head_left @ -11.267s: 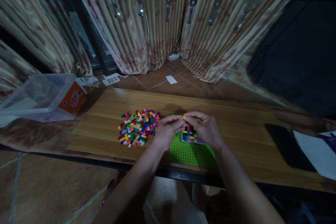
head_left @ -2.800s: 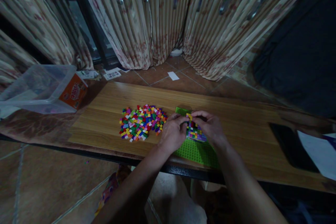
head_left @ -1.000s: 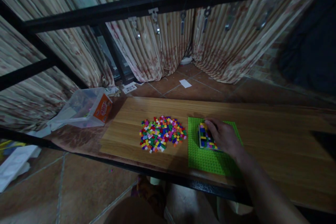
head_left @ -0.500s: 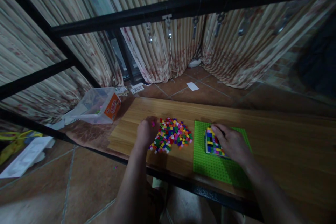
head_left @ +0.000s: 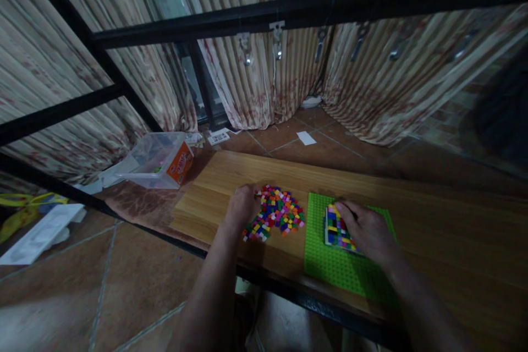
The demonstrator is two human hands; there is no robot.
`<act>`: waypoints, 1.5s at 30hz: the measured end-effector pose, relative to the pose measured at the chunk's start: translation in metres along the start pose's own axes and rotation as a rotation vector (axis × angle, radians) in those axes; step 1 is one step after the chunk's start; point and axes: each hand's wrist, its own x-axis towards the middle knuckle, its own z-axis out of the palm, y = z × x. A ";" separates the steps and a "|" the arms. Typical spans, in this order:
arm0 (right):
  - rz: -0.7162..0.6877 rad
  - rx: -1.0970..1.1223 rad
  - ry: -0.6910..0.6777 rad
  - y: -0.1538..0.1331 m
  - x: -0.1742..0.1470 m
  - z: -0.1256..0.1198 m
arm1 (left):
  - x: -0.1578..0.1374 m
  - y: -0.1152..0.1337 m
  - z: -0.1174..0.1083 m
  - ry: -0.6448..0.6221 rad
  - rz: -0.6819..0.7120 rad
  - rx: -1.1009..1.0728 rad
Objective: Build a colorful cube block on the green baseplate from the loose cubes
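A loose pile of small coloured toy bricks lies on the wooden tabletop. My left hand is at the pile's left edge with its fingers curled together; what they hold, if anything, is hidden. To the right, a green studded baseplate lies flat. On it sits a block built of multicoloured bricks, with a white lower edge. My right hand covers the block's right part, fingers bent and closed at its far edge. Whether a brick is between those fingertips cannot be seen.
A clear plastic box with an orange label stands past the table's left end. A black metal frame bar crosses above, hung with several metal clips. Behind are striped curtains. White paper lies on the tiled floor.
The view has shifted slightly. My left hand has moved in against the pile, and the pink brick seen by its fingers is now out of sight. My right hand stays over the block.
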 end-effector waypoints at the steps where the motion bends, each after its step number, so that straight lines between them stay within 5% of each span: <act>1: -0.002 -0.001 0.004 0.000 0.000 0.000 | -0.001 0.001 0.000 0.003 0.007 0.014; 16: -0.011 0.034 -0.001 -0.002 0.000 0.000 | -0.003 0.014 -0.007 0.036 -0.053 0.181; 45: -0.026 0.020 -0.018 -0.002 0.000 0.000 | -0.003 0.008 -0.010 -0.059 -0.045 -0.020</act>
